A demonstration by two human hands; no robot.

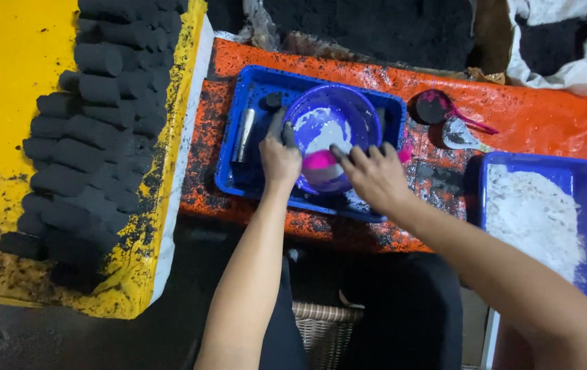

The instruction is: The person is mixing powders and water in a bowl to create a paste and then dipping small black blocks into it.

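**Both hands at the purple bowl in the blue tray**

The left hand reaches forward, forearm straight, soot-blackened fingers curled over the near-left rim of the round purple plastic bowl, gripping it. The right hand comes in from the right, fingers spread across the bowl's near-right rim beside a pink patch; whether it pinches anything I cannot tell. The bowl, holding white powder, sits in the rectangular blue plastic tray at the orange sheet's near-left part. A second blue tray of white powder lies at its right edge. Black cylindrical briquettes are stacked on the yellow sheet.
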